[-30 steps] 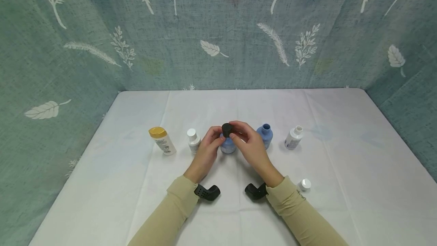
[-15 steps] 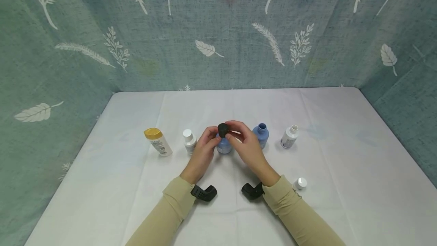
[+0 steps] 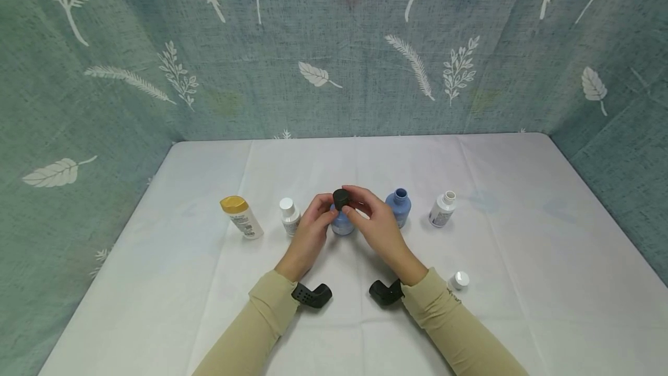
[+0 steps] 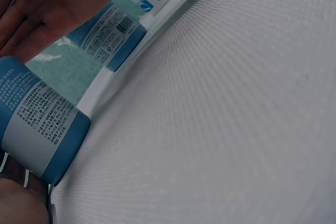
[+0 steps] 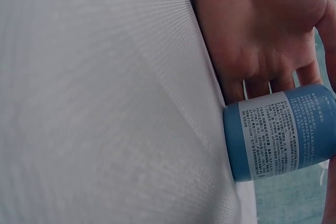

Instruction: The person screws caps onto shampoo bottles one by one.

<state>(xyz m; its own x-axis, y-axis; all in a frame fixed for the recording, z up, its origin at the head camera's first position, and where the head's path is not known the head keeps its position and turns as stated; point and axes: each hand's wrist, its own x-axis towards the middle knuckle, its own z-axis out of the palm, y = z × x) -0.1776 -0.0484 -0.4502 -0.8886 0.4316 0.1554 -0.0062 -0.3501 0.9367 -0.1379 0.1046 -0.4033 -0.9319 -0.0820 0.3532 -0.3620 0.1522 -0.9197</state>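
Observation:
In the head view a blue bottle (image 3: 342, 225) with a black cap (image 3: 341, 198) on top stands upright between both hands. My left hand (image 3: 310, 231) holds the bottle near its shoulder, its fingertips close to the cap. My right hand (image 3: 380, 222) pinches the cap between thumb and fingers. The left wrist view shows the same blue bottle (image 4: 39, 124) with its printed label, the right hand's palm (image 4: 58, 3) beyond it. In the right wrist view the left hand (image 5: 262, 30) has its fingers behind the bottle (image 5: 281, 135); the cap is out of view there.
A second blue bottle (image 3: 399, 208), uncapped, stands right of the hands, then an uncapped white bottle (image 3: 442, 210). A loose white cap (image 3: 460, 280) lies by the right sleeve. To the left are a white-capped bottle (image 3: 289, 217) and a yellow-capped bottle (image 3: 242, 217).
The head view has shifted slightly, moving everything a little left in it. My right thumb has slid left across the front of the black cap. The bottles keep their places.

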